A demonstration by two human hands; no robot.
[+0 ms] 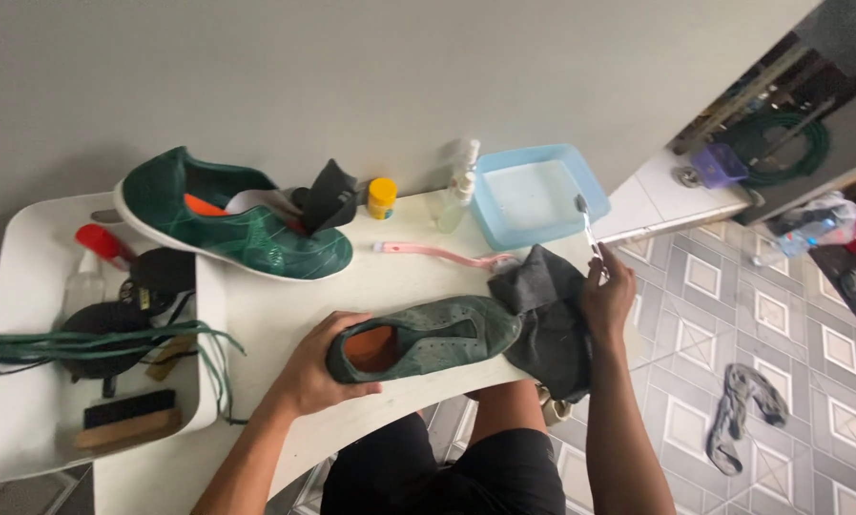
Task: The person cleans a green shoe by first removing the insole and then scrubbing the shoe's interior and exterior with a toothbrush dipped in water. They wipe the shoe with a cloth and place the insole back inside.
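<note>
My left hand grips the heel of a green laceless shoe lying on its side on the white table, its orange lining showing. My right hand holds a clear-handled toothbrush, its head raised over the rim of a light blue water basin. A dark grey cloth lies under the shoe's toe and my right hand. The second green shoe rests at the table's far left with a black insole sticking out.
A pink toothbrush, a small yellow jar and a clear spray bottle stand near the basin. A white tray at left holds green laces, a wooden brush, and a red-capped bottle. A rag lies on the tiled floor.
</note>
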